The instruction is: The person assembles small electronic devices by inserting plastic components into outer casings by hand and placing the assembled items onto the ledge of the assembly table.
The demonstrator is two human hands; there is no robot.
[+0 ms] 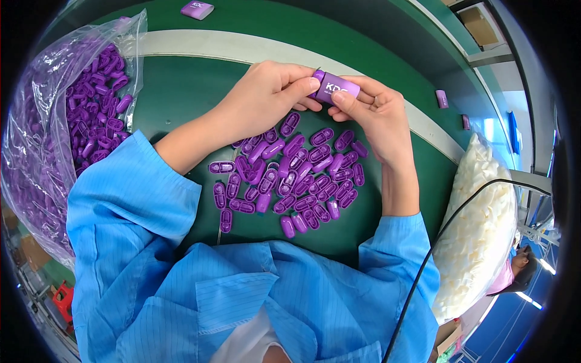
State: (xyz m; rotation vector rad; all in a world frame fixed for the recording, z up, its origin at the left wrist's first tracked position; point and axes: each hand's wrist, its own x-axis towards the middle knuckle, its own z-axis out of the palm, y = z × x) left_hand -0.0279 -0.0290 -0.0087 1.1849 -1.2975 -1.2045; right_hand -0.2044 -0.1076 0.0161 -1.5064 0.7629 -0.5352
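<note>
Above the far part of the green table, both hands meet at one small purple casing. My right hand [378, 109] is closed around the rounded, flat casing [347, 88], which has white print, with the thumb on its front face. My left hand [266, 91] pinches a glossy purple end cap [318, 76] at the casing's left end. Cap and casing touch; whether the cap is fully seated I cannot tell. Below the hands lies a loose spread of purple oval end caps [304, 185], many with their hollow side up.
A clear plastic bag [136, 45] full of purple caps stands at the left. On the right is a bag of cream-white parts [481, 236], crossed by a black cable [417, 275]. Beyond the pale rail [200, 45], a purple casing [197, 9] lies on the green belt [260, 18].
</note>
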